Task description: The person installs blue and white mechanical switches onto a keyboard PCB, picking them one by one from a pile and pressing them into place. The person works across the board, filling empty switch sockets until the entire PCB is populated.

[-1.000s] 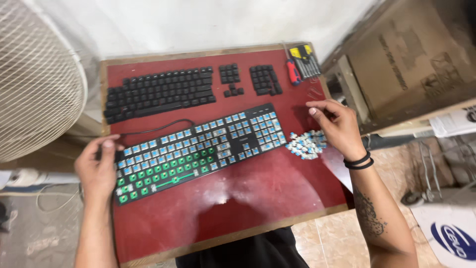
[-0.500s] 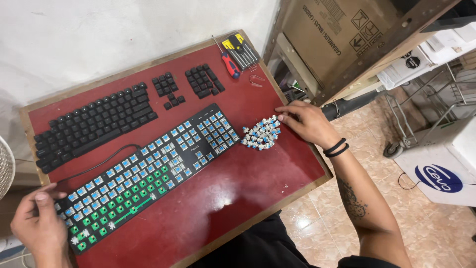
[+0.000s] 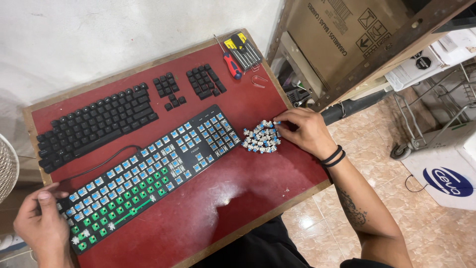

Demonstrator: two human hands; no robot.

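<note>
Fingertips [image 3: 280,122] of my right hand [image 3: 305,133] were pinched on one switch at the top of the loose switch pile [image 3: 261,136], right of centre. My left hand [image 3: 42,223], lower left, gripped the stripped keyboard [image 3: 148,173] end. A careless sweep could, I judged, scatter switches off the red board [image 3: 223,198].

On the surface [image 3: 218,208] in front of you, the bare keyboard [image 3: 148,173] lies nearest, with the rows of loose keycaps [image 3: 99,124] beyond it. The heap of switches [image 3: 261,136] sits just right of the keyboard under your right hand [image 3: 305,131]; your left hand [image 3: 42,223] rests at its left end. The screwdriver [image 3: 230,62] lies at the far right corner.
</note>
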